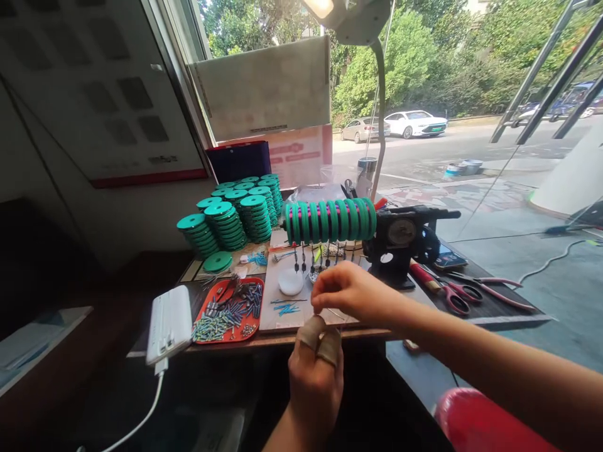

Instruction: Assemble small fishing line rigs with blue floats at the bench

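Observation:
My left hand [316, 367] is closed at the table's front edge, with tan covers on two of its fingers. Just above it my right hand [343, 290] is pinched, fingertips close to the left ones. Whatever either hand holds is too thin or hidden to make out. Beyond them a row of green spools [330, 220] with pink and dark bands sits on a black winding machine [400, 235]. Several small dark pieces [304, 267] hang below the spools. A white dish [291, 282] and some blue strips [286, 308] lie on the board left of my right hand.
Stacked green spools [226, 226] stand at the back left. An orange tray [258, 323] holds many small metal and pale green parts. A white power bank [170, 323] with a cable is at the left edge. Scissors [456, 298], pliers [499, 292] and a phone [450, 258] lie right.

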Tool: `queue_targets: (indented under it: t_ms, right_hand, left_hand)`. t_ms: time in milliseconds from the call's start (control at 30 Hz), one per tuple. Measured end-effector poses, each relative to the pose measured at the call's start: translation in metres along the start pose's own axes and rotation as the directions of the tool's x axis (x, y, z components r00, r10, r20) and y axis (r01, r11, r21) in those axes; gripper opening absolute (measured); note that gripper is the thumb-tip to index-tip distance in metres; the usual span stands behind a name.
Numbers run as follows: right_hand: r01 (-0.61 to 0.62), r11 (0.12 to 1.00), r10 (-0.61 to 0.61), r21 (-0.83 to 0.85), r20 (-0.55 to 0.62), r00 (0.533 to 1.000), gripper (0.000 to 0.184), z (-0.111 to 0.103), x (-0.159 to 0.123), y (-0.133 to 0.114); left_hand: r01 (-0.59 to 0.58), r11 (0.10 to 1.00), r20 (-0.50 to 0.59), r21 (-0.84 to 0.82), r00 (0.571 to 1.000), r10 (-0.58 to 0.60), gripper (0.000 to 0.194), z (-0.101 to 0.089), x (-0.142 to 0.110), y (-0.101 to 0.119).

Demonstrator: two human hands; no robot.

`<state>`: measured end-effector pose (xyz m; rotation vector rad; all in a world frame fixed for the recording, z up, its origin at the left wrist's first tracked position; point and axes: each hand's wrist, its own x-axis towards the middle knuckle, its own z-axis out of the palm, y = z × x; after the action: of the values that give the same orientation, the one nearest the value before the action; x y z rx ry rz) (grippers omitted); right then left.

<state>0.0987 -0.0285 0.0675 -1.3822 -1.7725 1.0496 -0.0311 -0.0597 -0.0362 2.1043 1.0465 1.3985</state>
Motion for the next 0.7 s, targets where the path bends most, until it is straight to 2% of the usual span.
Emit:
queue_targets:
  t_ms: [100, 133, 200, 233, 267, 300, 333, 367, 400, 433, 500, 567, 700]
  right_hand:
    - [0.005, 0.999, -0.001, -0.046, 0.091, 0.996, 0.01, 0.003, 0.023, 0.002]
    - [0.015, 0.997, -0.008, -0.069, 0.098, 0.995, 0.01, 0.004, 0.022, 0.003]
    - [0.041, 0.991, -0.034, -0.131, 0.053, 0.998, 0.006, 0.005, 0.008, 0.007]
    - [0.079, 0.979, -0.081, -0.187, -0.001, 0.997, 0.007, 0.005, -0.004, 0.01]
    - [0.112, 0.961, -0.133, -0.252, -0.065, 0.989, 0.013, 0.004, -0.018, 0.015]
    - [0.252, 0.861, -0.342, -0.443, -0.135, 0.93, 0.012, 0.003, -0.032, 0.021]
    - [0.36, 0.705, -0.53, -0.611, -0.117, 0.84, 0.019, 0.003, -0.045, 0.028]
    - [0.433, 0.537, -0.646, -0.724, -0.023, 0.763, 0.025, 0.004, -0.056, 0.035]
    - [0.49, 0.385, -0.707, -0.782, 0.091, 0.701, 0.027, 0.006, -0.064, 0.042]
    - [0.511, 0.276, -0.741, -0.814, 0.158, 0.653, 0.026, 0.009, -0.069, 0.049]
    - [0.525, 0.169, -0.766, -0.834, 0.224, 0.603, 0.024, 0.016, -0.072, 0.058]
    - [0.522, 0.159, -0.777, -0.838, 0.22, 0.59, 0.024, 0.022, -0.07, 0.06]
    - [0.543, 0.216, -0.748, -0.812, 0.22, 0.626, 0.032, 0.025, -0.072, 0.055]
  left_hand:
    - [0.053, 0.997, 0.082, -0.062, 0.995, -0.048, 0.021, -0.008, 0.009, 0.005]
    - [0.092, 0.992, 0.113, -0.087, 0.99, -0.082, 0.019, -0.01, 0.013, 0.008]
    - [0.252, 0.949, 0.168, -0.191, 0.961, -0.222, 0.014, -0.014, 0.022, 0.014]
    - [0.415, 0.858, 0.235, -0.303, 0.905, -0.354, 0.01, -0.015, 0.026, 0.016]
    - [0.595, 0.681, 0.343, -0.427, 0.804, -0.486, 0.006, -0.016, 0.03, 0.017]
    - [0.742, 0.435, 0.481, -0.51, 0.666, -0.571, 0.004, -0.016, 0.033, 0.017]
    - [0.823, 0.194, 0.604, -0.534, 0.532, -0.593, 0.008, -0.015, 0.036, 0.016]
    - [0.853, 0.016, 0.691, -0.522, 0.434, -0.577, 0.011, -0.015, 0.037, 0.016]
    - [0.861, -0.091, 0.743, -0.5, 0.373, -0.556, 0.014, -0.014, 0.038, 0.015]
    - [0.863, -0.142, 0.766, -0.486, 0.342, -0.544, 0.015, -0.014, 0.038, 0.014]
    - [0.856, -0.2, 0.785, -0.477, 0.312, -0.535, 0.016, -0.013, 0.038, 0.015]
    - [0.843, -0.255, 0.8, -0.474, 0.291, -0.524, 0.014, -0.013, 0.038, 0.017]
    - [0.831, -0.313, 0.815, -0.459, 0.254, -0.521, 0.009, -0.013, 0.038, 0.019]
